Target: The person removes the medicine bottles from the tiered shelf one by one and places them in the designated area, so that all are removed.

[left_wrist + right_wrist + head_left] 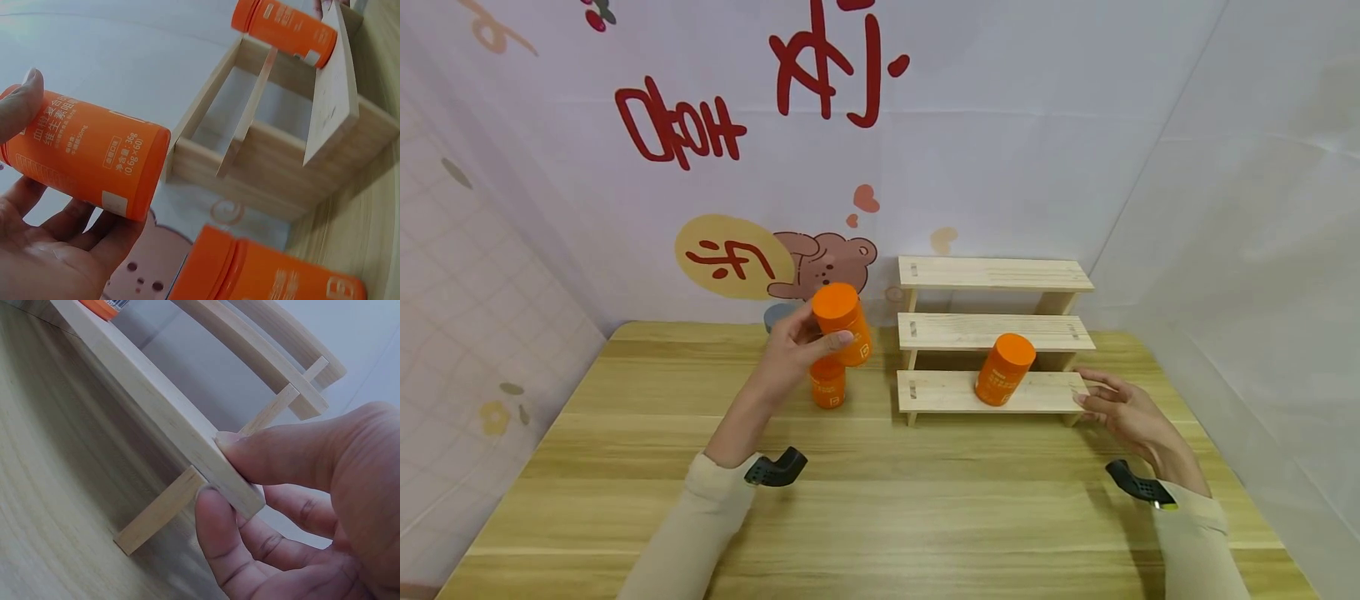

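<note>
My left hand point(790, 346) grips an orange supplement bottle point(844, 325) in the air, its thumb across one side and fingers round the other. Below it a second orange bottle point(827, 383) stands on the table. A third orange bottle point(1004, 370) stands on the bottom step of a three-tier wooden shelf point(940, 392). My right hand point(1123, 412) pinches the right end of that bottom board point(206, 447) between thumb and fingers, as the right wrist view shows. White print on the held bottle point(94, 150) faces the left wrist camera.
Behind the left hand a blue-grey lid point(779, 315) shows, its container mostly hidden. The wooden table point(880, 500) reaches back to a white printed wall covering point(1000, 150). The upper two shelf boards point(992, 272) carry nothing.
</note>
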`<state>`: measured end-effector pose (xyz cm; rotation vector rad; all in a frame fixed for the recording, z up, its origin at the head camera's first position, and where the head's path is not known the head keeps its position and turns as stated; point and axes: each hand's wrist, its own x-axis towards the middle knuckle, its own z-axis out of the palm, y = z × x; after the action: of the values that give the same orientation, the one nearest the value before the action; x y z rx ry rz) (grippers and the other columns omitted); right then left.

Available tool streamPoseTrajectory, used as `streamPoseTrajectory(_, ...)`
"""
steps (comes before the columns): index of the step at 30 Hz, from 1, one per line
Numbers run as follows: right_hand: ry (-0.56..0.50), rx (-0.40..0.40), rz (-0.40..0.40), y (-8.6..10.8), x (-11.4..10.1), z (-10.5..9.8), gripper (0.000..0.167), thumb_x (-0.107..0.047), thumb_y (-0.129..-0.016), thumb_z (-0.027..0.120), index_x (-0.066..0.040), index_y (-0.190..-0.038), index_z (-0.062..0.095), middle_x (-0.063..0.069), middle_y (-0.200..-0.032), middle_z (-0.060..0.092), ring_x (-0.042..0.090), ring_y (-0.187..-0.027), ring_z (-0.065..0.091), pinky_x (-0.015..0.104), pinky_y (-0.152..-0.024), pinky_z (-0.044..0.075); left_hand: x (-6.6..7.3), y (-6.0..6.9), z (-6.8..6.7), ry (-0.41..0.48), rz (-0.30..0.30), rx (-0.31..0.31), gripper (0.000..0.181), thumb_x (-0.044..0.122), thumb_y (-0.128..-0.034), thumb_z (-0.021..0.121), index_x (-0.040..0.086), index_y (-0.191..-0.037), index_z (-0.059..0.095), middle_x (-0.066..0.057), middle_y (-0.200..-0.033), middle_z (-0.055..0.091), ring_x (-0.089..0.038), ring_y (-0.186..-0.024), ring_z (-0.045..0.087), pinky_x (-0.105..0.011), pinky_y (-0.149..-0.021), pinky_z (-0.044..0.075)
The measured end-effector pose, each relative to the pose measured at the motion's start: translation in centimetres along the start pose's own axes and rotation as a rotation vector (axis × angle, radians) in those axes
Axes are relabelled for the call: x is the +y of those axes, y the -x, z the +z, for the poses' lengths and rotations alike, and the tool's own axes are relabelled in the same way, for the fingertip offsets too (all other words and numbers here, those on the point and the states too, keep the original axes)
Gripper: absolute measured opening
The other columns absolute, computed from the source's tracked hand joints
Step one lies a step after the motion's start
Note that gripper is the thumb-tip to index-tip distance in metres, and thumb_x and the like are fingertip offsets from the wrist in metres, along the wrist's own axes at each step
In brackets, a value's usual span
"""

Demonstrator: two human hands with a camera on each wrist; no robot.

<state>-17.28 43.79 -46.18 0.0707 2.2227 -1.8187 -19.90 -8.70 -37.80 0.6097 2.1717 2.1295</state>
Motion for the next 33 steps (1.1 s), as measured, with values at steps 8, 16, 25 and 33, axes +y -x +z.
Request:
streamPoseTrajectory(8,0.014,0.001,-0.004,-0.3,0.0,-0.1,0.065,-0.015,-0.100,0.068,-0.007,-0.156,0.035,-0.007,-0.105,0.066,0.008,-0.092,0.063,0.026,-0.082,0.059,-0.4,1.2,-2.8,-0.046,-0.029,0.056,0.048,0.013,-0.0981,0.069,0.010,-0.144,0.055,0.001,-0.130,0.063,-0.019,-0.116,0.061,-0.024,-0.097,0.054)
streamPoseTrajectory(16,0.014,-0.003,-0.001,0.0,-0.1,0.1,0.066,-0.015,-0.100,0.068,-0.006,-0.157,0.034,-0.008,-0.106,0.067,0.007,-0.093,0.063,0.025,-0.082,0.059,-0.9,2.5,-5.4,-0.054,-0.042,0.077,0.047,0.014,-0.1003,0.067,0.012,-0.146,0.054,0.004,-0.131,0.061,-0.017,-0.119,0.058,-0.020,-0.098,0.052)
streamPoseTrajectory(25,0.007,-0.001,-0.012,0.0,0.0,0.2,0.063,-0.013,-0.101,0.067,-0.007,-0.156,0.035,-0.008,-0.105,0.065,0.006,-0.092,0.063,0.023,-0.082,0.058,-2.0,3.7,-7.7,-0.066,-0.061,0.128,0.044,0.016,-0.1021,0.065,0.012,-0.145,0.055,0.009,-0.133,0.061,-0.011,-0.122,0.058,-0.017,-0.098,0.051)
streamPoseTrajectory(33,0.024,-0.009,-0.009,0.1,0.0,0.0,0.067,-0.016,-0.102,0.065,-0.004,-0.158,0.031,-0.010,-0.115,0.063,0.005,-0.099,0.063,0.023,-0.085,0.058,-3.6,4.4,-8.3,-0.145,-0.125,0.155,0.051,0.021,-0.1008,0.067,0.008,-0.148,0.052,0.008,-0.138,0.058,-0.007,-0.125,0.056,-0.012,-0.102,0.046)
